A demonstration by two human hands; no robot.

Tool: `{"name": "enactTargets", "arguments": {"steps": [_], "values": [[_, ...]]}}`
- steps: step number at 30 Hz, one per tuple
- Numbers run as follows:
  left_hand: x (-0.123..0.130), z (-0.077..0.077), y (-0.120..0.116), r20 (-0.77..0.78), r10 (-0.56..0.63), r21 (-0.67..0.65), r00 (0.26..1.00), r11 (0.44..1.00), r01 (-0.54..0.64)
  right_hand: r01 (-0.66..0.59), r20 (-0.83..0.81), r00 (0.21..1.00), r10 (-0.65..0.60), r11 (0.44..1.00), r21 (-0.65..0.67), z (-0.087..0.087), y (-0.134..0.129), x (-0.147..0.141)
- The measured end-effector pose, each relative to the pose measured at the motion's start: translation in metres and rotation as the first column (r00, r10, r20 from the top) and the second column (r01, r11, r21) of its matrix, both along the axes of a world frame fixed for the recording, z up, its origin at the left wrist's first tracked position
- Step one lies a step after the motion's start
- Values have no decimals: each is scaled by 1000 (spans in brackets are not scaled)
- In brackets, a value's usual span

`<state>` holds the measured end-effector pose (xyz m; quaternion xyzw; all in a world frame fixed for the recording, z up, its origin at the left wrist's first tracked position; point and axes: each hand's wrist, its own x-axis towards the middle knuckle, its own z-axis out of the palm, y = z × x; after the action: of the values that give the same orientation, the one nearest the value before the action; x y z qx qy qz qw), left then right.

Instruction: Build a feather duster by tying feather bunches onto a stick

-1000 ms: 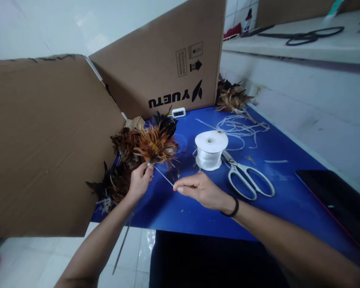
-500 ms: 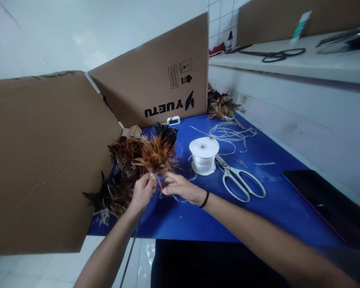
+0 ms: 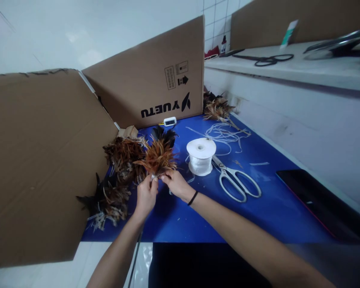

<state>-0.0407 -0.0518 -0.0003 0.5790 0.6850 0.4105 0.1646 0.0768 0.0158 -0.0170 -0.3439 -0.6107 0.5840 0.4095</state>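
My left hand (image 3: 147,194) is closed around the base of a feather duster (image 3: 159,154), whose brown, orange and black feathers point away from me. Its thin stick (image 3: 135,258) runs down toward me past my left forearm. At the right side of the feather base, my right hand (image 3: 177,184) pinches a clear ribbon, mostly covered by the fingers; a short bit shows below them. A white spool (image 3: 201,157) wound with this ribbon stands to the right. Beside it lie silver-handled scissors (image 3: 239,182), handles toward me.
Loose feather bundles (image 3: 115,196) lie left, against a cardboard panel (image 3: 36,168). Another panel (image 3: 156,88) stands behind. Tangled ribbon (image 3: 225,134) and a further feather bundle (image 3: 217,108) are at the back right. A black tablet-like slab (image 3: 315,200) rests on the blue table's right side.
My right hand has closed in on the feather base, its fingers now pinched beside my left thumb. The ribbon that hung between the hands is now mostly hidden. The view has shifted slightly.
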Motion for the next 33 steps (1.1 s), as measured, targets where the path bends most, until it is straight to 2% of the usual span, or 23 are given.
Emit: {"name": "enactTargets", "arguments": {"steps": [2, 4, 6, 8, 10, 12, 14, 17, 20, 23, 25, 28, 30, 33], "values": [[1, 0, 1, -5, 10, -4, 1000, 1000, -10, -39, -58, 998, 34, 996, -82, 3, -1, -1], [1, 1, 3, -11, 27, -11, 1000, 1000, -27, -90, -94, 993, 71, 969, -229, 6, -2, -3], [1, 2, 4, -21, 38, -15, 999, 999, -38, -88, -65, 995, 71, 948, -307, 7, -1, -4], [2, 3, 5, -44, 48, -12, 998, 999, -49, -20, 19, 1000, 25, 974, -224, 7, 0, -4], [4, 4, 7, -83, 64, 8, 994, 998, -64, 66, 105, 993, -60, 996, -56, 6, 1, -4], [7, 6, 9, -133, 81, 27, 988, 997, -79, 122, 186, 973, -137, 988, 89, 8, 1, -2], [11, 6, 11, -176, 88, 41, 980, 996, -82, 158, 255, 946, -202, 971, 180, 10, 0, 0], [17, 7, 12, -219, 68, 53, 973, 997, -57, 178, 257, 936, -239, 955, 238, 12, -1, 3], [20, 8, 10, -219, 20, 53, 976, 999, -8, 149, 149, 972, -182, 967, 205, 9, 2, 5], [21, 11, 5, -107, -46, 27, 993, 998, 49, 85, 3, 996, -86, 988, 125, 7, 5, 8], [21, 13, 3, 75, -104, -16, 992, 994, 106, 50, -91, 995, -44, 997, 59, 9, 5, 10], [22, 15, 1, 359, -118, -31, 926, 990, 139, -3, -175, 985, -1, 1000, -26, 12, 6, 13], [22, 15, 2, 430, -102, -11, 897, 993, 119, -43, -200, 979, 30, 997, -61, 12, 7, 14], [22, 11, 3, 405, -73, -6, 912, 997, 82, -47, -169, 985, 38, 997, -53, 9, 9, 14]]}}
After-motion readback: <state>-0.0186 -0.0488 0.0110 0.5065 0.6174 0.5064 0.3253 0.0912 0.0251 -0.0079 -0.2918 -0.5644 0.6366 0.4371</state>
